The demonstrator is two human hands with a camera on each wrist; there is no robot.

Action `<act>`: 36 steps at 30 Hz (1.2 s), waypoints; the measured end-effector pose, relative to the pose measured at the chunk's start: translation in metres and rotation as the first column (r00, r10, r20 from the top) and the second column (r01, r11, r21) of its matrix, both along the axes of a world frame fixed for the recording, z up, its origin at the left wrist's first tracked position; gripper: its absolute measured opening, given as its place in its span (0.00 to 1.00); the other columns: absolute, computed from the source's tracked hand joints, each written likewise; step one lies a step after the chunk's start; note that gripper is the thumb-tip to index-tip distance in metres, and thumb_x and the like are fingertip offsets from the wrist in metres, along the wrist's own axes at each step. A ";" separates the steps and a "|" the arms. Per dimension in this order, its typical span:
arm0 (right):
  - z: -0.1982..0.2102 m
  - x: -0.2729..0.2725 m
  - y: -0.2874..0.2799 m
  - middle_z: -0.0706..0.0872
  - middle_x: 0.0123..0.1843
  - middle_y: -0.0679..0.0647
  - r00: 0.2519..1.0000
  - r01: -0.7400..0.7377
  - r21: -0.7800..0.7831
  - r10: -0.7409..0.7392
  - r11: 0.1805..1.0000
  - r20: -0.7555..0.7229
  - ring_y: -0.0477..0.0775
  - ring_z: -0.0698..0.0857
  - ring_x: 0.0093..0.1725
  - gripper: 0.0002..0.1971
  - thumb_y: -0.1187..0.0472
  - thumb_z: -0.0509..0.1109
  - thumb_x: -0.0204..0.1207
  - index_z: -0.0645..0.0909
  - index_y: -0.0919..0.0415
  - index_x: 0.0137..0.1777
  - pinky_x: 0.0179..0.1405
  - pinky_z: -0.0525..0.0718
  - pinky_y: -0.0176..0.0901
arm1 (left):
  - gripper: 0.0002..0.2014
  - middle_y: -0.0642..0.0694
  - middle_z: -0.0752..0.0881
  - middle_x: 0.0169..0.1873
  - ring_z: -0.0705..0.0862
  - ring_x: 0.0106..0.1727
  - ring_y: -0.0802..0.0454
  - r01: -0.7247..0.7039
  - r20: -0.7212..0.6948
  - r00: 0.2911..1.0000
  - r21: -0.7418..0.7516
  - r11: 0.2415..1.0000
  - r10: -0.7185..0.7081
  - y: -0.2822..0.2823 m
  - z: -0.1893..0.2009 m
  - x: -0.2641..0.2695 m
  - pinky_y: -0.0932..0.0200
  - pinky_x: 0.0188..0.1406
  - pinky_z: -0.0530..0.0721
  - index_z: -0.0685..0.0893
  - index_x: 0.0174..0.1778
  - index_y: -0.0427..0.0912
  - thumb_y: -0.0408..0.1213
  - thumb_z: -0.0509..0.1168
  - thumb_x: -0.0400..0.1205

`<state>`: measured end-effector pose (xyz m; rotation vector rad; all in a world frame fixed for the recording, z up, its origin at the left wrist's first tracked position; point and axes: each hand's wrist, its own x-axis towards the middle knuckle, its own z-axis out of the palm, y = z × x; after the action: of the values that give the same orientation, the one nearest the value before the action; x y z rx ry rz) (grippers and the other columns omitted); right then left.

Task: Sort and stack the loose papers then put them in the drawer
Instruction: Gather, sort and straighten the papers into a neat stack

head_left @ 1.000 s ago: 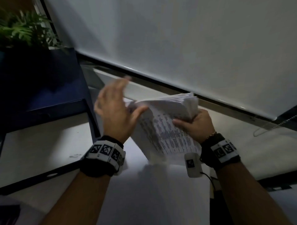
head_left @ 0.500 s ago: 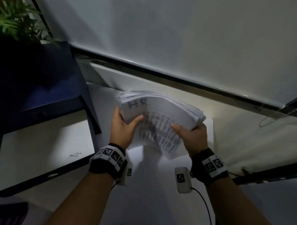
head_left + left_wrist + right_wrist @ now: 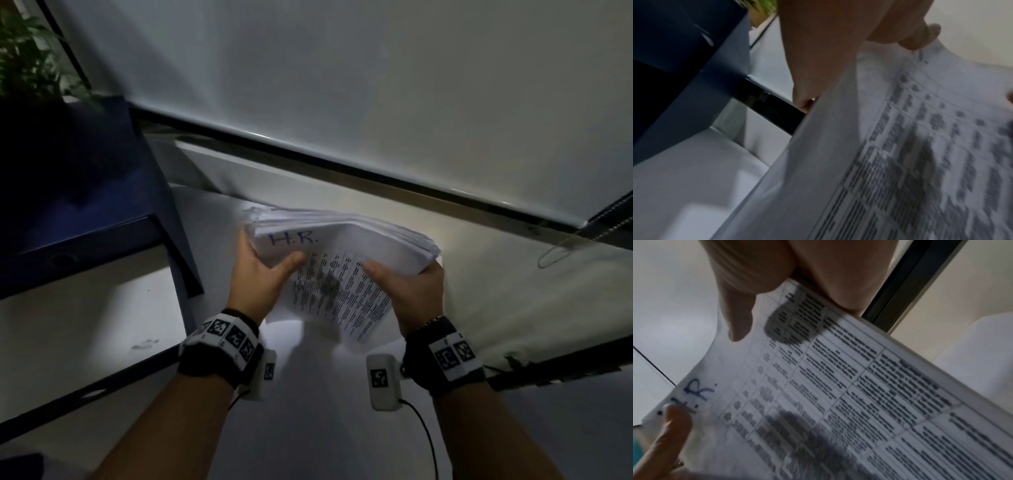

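Papers (image 3: 346, 253) gripped by my left hand (image 3: 263, 277) and right hand (image 3: 411, 291); edges look uneven, so I'd tap them square.

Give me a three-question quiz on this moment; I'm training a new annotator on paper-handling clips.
1. True or false: only one hand grips the paper stack.
2. What is handwritten on the top sheet?
3. Where is each thumb? A) under the stack B) on the top sheet C) off the paper

Key:
1. False; the left hand and right hand both hold it.
2. H.R.
3. B
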<state>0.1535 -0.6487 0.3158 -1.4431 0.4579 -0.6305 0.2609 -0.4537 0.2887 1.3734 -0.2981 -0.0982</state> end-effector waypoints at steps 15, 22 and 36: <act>0.025 -0.001 -0.004 0.92 0.45 0.51 0.993 0.085 -0.251 -0.060 0.964 0.105 0.52 0.92 0.45 0.13 0.59 0.83 0.65 0.88 0.50 0.49 0.43 0.90 0.48 | 0.13 0.52 0.92 0.40 0.90 0.45 0.56 -0.098 0.075 0.992 -0.025 0.995 0.100 -0.006 0.028 0.001 0.63 0.45 0.86 0.88 0.50 0.43 0.32 0.77 0.71; 0.023 0.015 0.004 0.88 0.32 0.45 0.967 0.242 -0.136 -0.229 0.961 0.109 0.52 0.84 0.35 0.09 0.53 0.72 0.72 0.89 0.47 0.32 0.36 0.82 0.44 | 0.31 0.45 0.89 0.52 0.90 0.54 0.52 0.094 0.003 0.996 -0.058 0.994 -0.094 0.001 0.023 0.008 0.61 0.52 0.87 0.75 0.58 0.47 0.35 0.82 0.63; 0.010 0.003 0.000 0.87 0.49 0.50 0.995 0.086 -0.247 -0.068 0.965 0.078 0.40 0.88 0.45 0.25 0.65 0.87 0.57 0.83 0.51 0.52 0.36 0.86 0.30 | 0.13 0.53 0.91 0.44 0.88 0.47 0.56 -0.032 0.072 0.997 -0.041 0.999 0.035 0.001 0.019 0.018 0.60 0.51 0.84 0.85 0.50 0.48 0.38 0.77 0.71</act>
<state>0.1569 -0.6490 0.3258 -1.6418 0.3916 -0.8210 0.2785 -0.4531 0.3073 1.3440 -0.3362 -0.0142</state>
